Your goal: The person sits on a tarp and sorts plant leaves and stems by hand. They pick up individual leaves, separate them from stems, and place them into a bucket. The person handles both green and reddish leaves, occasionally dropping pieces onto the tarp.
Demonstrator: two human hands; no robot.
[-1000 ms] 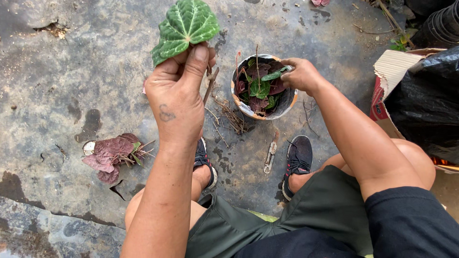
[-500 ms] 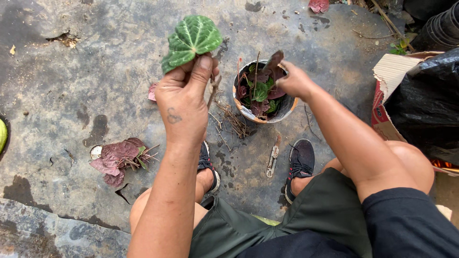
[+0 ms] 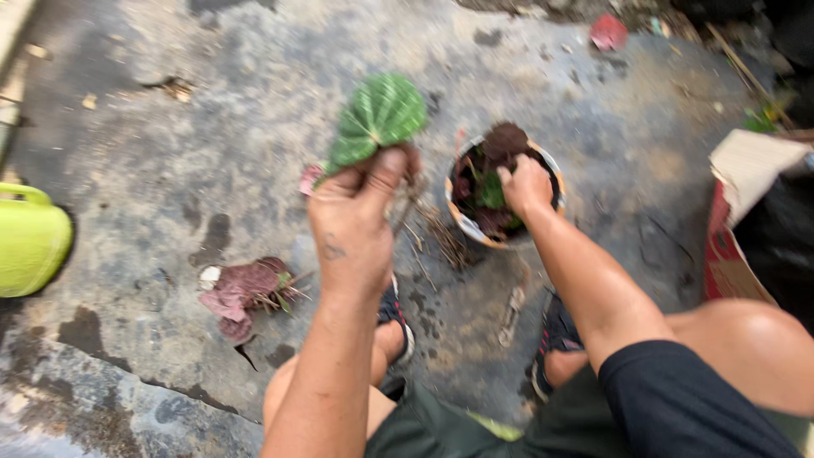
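Observation:
My left hand holds up a green veined leaf by its stem, left of a small round pot. The pot holds dark soil and small green and reddish leaves. My right hand reaches into the pot, fingers pressed on the plants; whether it grips anything cannot be told. The picture is blurred by motion.
A heap of reddish-purple leaves lies on the wet concrete at the left. A lime green container sits at the left edge. A cardboard box and black bag stand at the right. My shoes are below the pot.
The view has swung right and down, bringing the green container into sight. My left hand with the leaf has dropped lower in view. My right hand has moved from the pot's rim into it.

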